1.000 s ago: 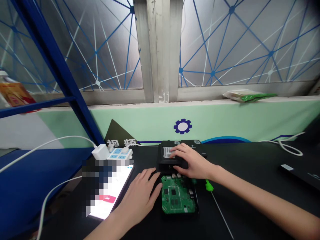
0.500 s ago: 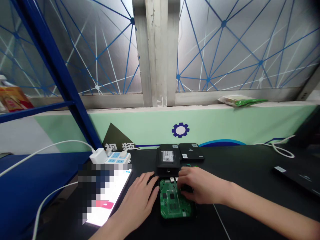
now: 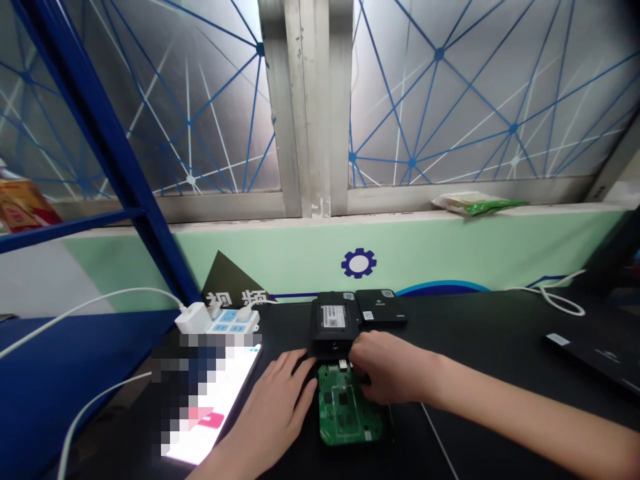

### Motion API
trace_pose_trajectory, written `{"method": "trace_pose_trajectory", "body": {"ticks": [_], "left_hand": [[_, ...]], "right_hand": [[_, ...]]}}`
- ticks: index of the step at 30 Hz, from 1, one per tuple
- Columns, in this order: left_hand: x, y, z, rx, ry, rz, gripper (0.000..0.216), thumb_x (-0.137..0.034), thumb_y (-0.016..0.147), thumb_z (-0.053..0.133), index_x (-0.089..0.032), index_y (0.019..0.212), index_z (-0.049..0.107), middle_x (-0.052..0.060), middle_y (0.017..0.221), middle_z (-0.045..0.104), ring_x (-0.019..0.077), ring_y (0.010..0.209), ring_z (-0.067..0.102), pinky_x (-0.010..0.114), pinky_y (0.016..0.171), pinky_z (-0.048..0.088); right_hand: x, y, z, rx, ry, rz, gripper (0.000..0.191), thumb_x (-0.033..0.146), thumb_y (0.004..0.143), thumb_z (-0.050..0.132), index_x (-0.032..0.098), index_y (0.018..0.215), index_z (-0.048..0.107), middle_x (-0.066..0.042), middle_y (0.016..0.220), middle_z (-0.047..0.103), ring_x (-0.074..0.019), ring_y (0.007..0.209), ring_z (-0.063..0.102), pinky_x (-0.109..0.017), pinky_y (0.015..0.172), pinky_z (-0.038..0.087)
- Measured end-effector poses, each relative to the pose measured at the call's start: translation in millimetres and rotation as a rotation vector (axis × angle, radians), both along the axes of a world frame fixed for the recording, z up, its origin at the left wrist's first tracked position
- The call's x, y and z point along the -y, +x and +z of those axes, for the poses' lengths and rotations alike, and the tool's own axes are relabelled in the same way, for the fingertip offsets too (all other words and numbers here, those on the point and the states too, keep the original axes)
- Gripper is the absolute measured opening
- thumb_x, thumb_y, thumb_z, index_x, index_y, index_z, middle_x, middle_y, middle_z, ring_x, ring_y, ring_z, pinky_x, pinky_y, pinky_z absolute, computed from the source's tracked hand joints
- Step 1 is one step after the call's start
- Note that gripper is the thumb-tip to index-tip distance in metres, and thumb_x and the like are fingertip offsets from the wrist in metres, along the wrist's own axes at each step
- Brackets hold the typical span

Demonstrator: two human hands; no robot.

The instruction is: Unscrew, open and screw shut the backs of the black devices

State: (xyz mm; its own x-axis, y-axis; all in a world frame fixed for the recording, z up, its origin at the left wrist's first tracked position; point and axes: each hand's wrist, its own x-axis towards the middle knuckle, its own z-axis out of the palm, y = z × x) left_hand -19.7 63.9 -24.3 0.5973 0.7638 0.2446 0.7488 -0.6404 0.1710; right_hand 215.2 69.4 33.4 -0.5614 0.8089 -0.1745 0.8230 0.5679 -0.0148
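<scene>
A green circuit board (image 3: 345, 413) lies in a black tray on the black table (image 3: 475, 347). My left hand (image 3: 273, 413) rests flat beside its left edge, fingers stretched toward the board's top corner. My right hand (image 3: 390, 373) lies curled over the board's upper right corner, fingertips pinching near its small connectors; what it grips is hidden. Just behind the board sits a black box with a white label (image 3: 334, 321), and a second flat black box (image 3: 381, 307) beside it.
A lit tablet (image 3: 215, 407) lies left of my left hand. A white power strip (image 3: 220, 320) with chargers and white cables stands behind it. A blue rack post (image 3: 110, 153) rises at the left. A flat black device (image 3: 595, 353) and white cable (image 3: 565, 300) lie at the right.
My right hand came off the labelled black box and moved down onto the board's upper right corner. The left hand stayed beside the board. The camera tilted slightly.
</scene>
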Motion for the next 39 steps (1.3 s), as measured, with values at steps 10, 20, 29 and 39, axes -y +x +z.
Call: {"method": "trace_pose_trajectory", "body": {"ticks": [10,20,29,39], "left_hand": [[-1.3,-2.7,-1.6,0.003,0.010,-0.005,0.037,-0.028,0.103,0.039,-0.024,0.136,0.054,0.010,0.137,0.057,0.0289,0.125,0.055,0.049,0.102,0.048],[-1.9,-4.6,-4.6,0.003,0.003,-0.008,0.037,-0.026,0.101,0.041,-0.026,0.137,0.052,0.008,0.139,0.055,0.0285,0.126,0.053,0.049,0.103,0.048],[-4.6,-4.4,-2.7,-0.005,-0.001,-0.024,0.040,-0.023,0.100,0.041,-0.026,0.140,0.049,0.009,0.139,0.055,0.0288,0.126,0.053,0.050,0.103,0.048],[-3.9,-6.7,-1.6,0.053,0.003,-0.052,0.040,-0.020,0.099,0.043,-0.029,0.138,0.051,0.008,0.136,0.057,0.0271,0.120,0.058,0.044,0.098,0.052]], "right_hand": [[-7.4,-16.8,8.8,0.118,-0.021,0.033,0.027,0.013,0.060,0.069,0.008,0.086,0.077,-0.017,0.079,0.074,-0.0306,0.070,0.072,-0.028,0.047,0.043],[-9.7,-15.0,8.4,0.061,0.005,0.070,0.024,0.016,0.057,0.073,0.007,0.079,0.077,-0.015,0.068,0.072,-0.0277,0.057,0.069,-0.027,0.042,0.038],[-7.4,-1.3,2.6,-0.032,0.019,0.054,0.016,0.024,0.060,0.070,0.012,0.070,0.076,-0.011,0.063,0.071,-0.0224,0.053,0.065,-0.026,0.040,0.028],[-2.7,14.2,-3.4,-0.294,-0.037,0.013,0.010,0.022,0.063,0.069,0.017,0.070,0.072,-0.004,0.068,0.071,-0.0151,0.055,0.059,-0.024,0.047,0.033]]}}
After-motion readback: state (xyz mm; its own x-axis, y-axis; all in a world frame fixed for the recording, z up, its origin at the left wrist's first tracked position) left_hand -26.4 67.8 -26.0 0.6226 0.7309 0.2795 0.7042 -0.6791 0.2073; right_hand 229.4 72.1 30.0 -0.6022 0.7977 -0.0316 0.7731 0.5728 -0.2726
